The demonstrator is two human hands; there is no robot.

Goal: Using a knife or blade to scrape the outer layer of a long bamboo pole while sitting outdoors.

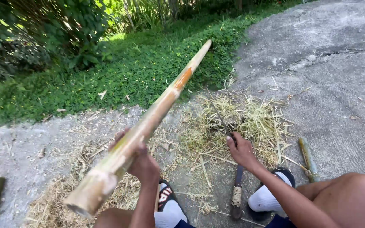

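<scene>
Concrete ground (334, 63) fills the right and lower frame, with green plants (85, 71) across the upper left. Over both runs a long bamboo pole (157, 114), its axis slanting from the cut end at lower left up to its tip at upper centre. The left hand (138, 158) is clenched around the pole near the lower end, so the long part points away from the person. The right hand (241, 150) sits right of the pole, well apart from it, fingers down on a pile of dry shavings (233, 122); whether it grips anything I cannot tell. Below that hand lies a knife (236, 192), handle nearest the bottom edge. A short bamboo piece (307, 156) lies at right.
</scene>
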